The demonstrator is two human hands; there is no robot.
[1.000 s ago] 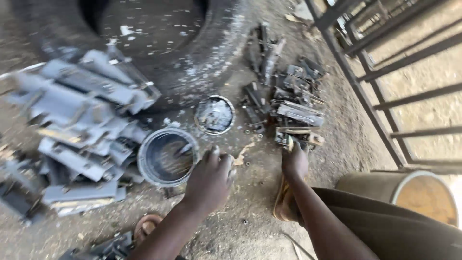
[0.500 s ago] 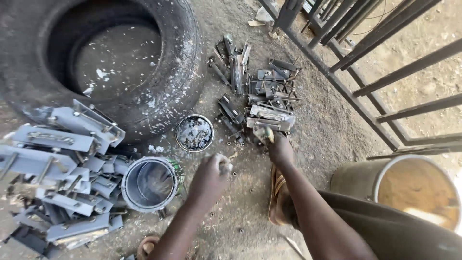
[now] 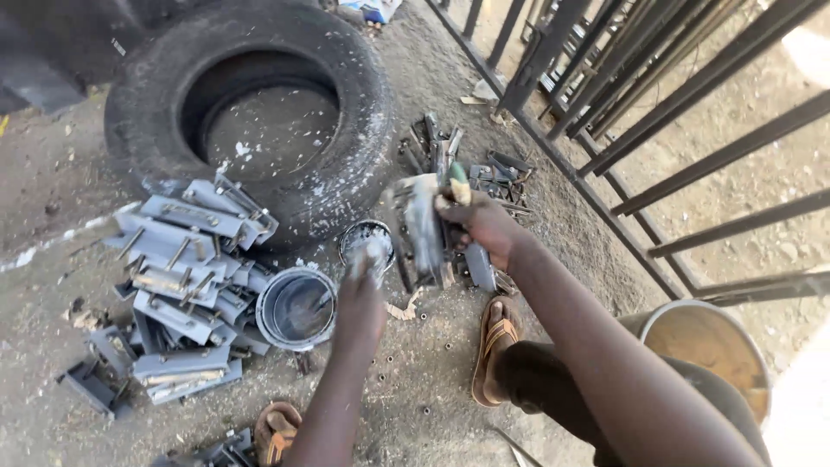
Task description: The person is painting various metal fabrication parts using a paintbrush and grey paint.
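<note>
Head view, right hand: the right hand (image 3: 480, 223) is raised above the dirt floor (image 3: 52, 199), its grip clenched around a grey metal piece (image 3: 425, 227) held roughly upright; a green-tipped bit shows at the top of the fist.
Head view, left hand: the left hand (image 3: 359, 304) hangs just beside the paint can (image 3: 296, 308), fingers closed on something pale and blurred by motion, likely a brush; what it is cannot be told for sure.
Metal piece: in the air, in front of the can lid (image 3: 366, 239) and the unpainted pile (image 3: 484, 177), well apart from the painted stack.
Paint can: open, round, grey inside, standing on the floor between the painted stack and the left forearm.
Painted stack: grey-blue metal brackets (image 3: 186, 259) heaped left of the can, some with bolts showing.
Tyre: a large tyre (image 3: 259, 104) lies flat behind the can, flecked with pale paint.
Feet: brown sandals (image 3: 494, 342) under the arms.
Right edge: a dark metal gate (image 3: 657, 121) and a round drum (image 3: 705, 350) beside the knee.
</note>
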